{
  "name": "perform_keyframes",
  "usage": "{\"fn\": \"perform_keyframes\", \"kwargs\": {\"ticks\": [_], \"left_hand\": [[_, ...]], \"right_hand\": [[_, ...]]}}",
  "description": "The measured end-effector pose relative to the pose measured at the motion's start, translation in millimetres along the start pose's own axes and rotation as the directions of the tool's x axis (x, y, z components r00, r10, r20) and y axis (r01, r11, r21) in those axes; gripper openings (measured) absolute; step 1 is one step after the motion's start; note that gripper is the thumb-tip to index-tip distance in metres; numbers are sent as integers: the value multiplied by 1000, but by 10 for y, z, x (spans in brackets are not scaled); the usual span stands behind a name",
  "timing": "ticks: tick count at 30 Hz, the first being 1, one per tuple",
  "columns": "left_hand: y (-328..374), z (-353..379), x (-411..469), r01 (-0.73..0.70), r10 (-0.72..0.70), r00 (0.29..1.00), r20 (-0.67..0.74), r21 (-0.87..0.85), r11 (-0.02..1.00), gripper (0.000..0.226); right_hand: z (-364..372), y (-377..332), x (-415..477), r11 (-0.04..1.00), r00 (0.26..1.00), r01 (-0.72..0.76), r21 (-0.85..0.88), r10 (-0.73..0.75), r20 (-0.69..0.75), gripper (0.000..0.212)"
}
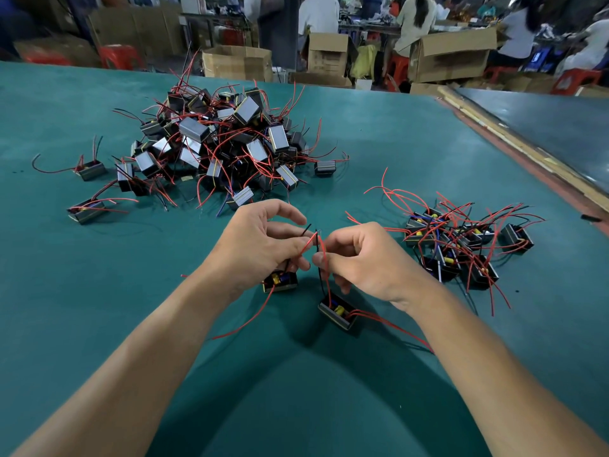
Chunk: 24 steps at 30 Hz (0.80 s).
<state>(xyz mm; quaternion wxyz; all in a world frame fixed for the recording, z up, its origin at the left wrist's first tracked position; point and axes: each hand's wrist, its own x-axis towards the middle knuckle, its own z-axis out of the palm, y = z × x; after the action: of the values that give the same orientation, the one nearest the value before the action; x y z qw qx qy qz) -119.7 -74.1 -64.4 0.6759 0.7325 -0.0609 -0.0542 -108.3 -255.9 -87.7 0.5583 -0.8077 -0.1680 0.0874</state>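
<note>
Red and black leads [321, 249] stand up between your hands, over the near middle of the tabletop [99, 308]. Your right hand [365, 258] pinches them between thumb and forefinger. They run down to the open black module [339, 313] lying just below it. Your left hand [260, 245] curls its fingers [296, 239] round the leads of a second module [281, 281], half hidden under that palm. You seem to be straightening or separating the leads, one unit at a time. The next move probably calls for a gentle pull along the wire. Then set the unit with the sorted group [461, 245] on the right, away from the tangled pile [217, 150] far left.
</note>
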Motion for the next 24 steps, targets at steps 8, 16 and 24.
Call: {"fn": "perform_keyframes", "kwargs": {"ticks": [8,16,24], "left_hand": [[-5,31,-9,-27,27,999,-29,15,1000,5],[-27,25,-6,-11,12,1000,-10,50,999,4],[-37,18,5,-29,29,1000,-7,94,995,8]], "right_hand": [[26,9,-7,998,998,62,6,-62,6,14],[41,-21,-18,997,997,78,-5,-78,4,13],[7,-30,-24,994,996,77,-80,-80,-37,21]]}}
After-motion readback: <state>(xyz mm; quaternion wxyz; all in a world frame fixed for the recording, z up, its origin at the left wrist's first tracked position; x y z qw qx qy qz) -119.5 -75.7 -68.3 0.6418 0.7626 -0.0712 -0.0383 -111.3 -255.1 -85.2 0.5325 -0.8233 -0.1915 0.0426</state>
